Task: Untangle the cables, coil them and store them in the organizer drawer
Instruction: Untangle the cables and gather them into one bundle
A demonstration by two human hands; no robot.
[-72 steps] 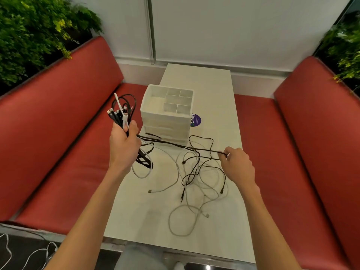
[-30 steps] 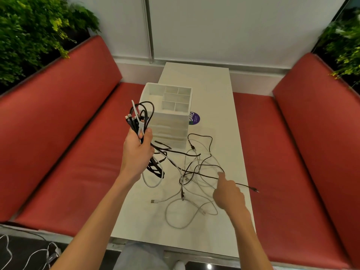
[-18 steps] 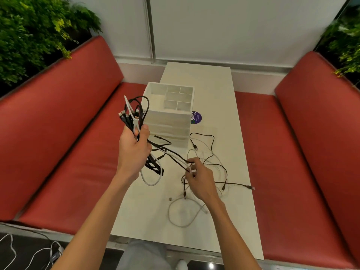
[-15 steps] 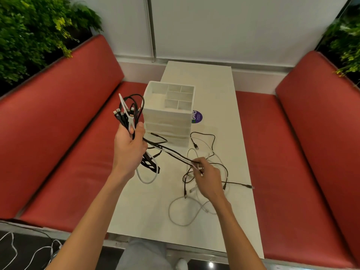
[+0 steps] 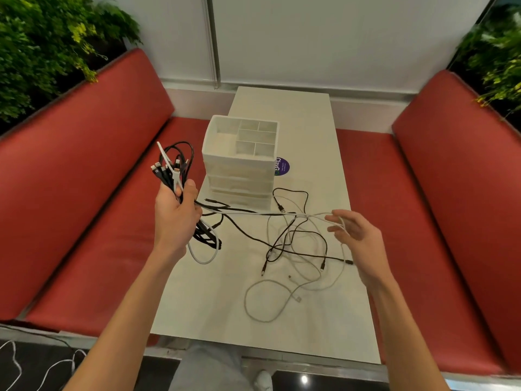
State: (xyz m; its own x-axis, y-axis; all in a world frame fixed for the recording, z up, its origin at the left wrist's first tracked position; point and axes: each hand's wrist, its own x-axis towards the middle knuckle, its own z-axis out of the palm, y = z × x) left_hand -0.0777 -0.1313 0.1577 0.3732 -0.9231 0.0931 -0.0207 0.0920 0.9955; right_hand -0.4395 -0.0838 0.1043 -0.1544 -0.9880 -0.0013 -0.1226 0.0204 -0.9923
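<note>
My left hand (image 5: 174, 218) is raised over the table's left edge and grips a bundle of black and white cable ends (image 5: 172, 166), plugs pointing up. Loops of the bundle hang below my fist. A white cable (image 5: 253, 213) runs taut from that hand to my right hand (image 5: 355, 235), whose fingers are spread and loosely bent, with the cable lying across them. Under both hands a tangle of black and white cables (image 5: 296, 249) lies on the white table (image 5: 310, 122). The white organizer (image 5: 239, 169), with drawers shut and open top compartments, stands behind the tangle.
Red padded benches (image 5: 84, 179) flank the narrow table on both sides. A purple round sticker (image 5: 282, 166) sits right of the organizer. Green plants (image 5: 42, 46) rise behind both benches. A loose white cable loop (image 5: 265, 303) lies near the table's front.
My right hand left the middle of the tangle and swept right and up, drawing a white cable taut, its fingers now spread. My left hand keeps its grip on the bundle.
</note>
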